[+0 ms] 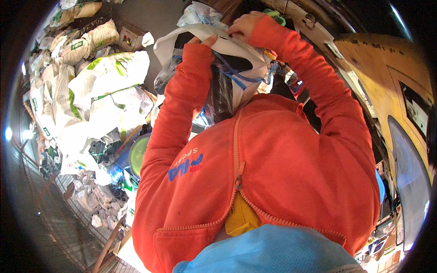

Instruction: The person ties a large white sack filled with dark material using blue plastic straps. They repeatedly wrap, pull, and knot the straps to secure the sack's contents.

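One white plastic bag (227, 48), located before the red zip jacket (282, 150); left hand (209, 41) pinched its rim, right hand (246, 25) gripped farther along, apparently keeping the mouth spread.

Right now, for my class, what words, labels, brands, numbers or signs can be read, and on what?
Red zip jacket: readable blue, red and white chest lettering, not copied here.
White sack: pale lettering on a green label, also not copied.
Held white plastic bag: no readable text.
Crumpled plastic bag at the top: pale blue print, too blurred to read.
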Tool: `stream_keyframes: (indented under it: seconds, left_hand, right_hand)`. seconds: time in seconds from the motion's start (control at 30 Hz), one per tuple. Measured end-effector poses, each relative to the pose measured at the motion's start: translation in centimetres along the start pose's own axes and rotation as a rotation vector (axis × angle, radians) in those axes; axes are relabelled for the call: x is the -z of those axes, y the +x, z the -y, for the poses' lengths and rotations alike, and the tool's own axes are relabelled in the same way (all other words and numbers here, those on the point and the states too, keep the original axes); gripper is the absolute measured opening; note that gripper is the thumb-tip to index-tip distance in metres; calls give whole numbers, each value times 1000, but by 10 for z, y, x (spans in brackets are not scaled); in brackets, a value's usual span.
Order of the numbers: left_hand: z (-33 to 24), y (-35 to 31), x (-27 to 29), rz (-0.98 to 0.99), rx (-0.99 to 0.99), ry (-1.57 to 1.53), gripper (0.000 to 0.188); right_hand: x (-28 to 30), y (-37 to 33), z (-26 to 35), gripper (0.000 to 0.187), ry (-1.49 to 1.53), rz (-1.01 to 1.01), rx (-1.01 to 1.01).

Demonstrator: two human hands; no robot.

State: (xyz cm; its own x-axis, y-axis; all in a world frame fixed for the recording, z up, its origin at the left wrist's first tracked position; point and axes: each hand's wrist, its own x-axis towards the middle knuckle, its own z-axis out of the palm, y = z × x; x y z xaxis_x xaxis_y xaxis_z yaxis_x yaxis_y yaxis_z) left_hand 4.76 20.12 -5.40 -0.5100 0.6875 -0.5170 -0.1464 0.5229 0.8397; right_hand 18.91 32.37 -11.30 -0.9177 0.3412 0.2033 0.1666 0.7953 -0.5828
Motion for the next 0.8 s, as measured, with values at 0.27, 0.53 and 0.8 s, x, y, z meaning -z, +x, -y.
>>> stream_keyframes:
  seconds: [0.27,0.53,0.8]
  left_hand:
    - [-1,21,-1,-101,-11,114,26]
    - [-7,20,-6,30,102,-113,23]
    - [-8,33,6,-21,27,491,37]
  right_hand:
    - [-53,-249,-34,36,773,-692,-1252]
    - [-81,-448,-106,27,532,-1410,-1354]
    - [-30,-369,-87,27,539,-1420,-1559]
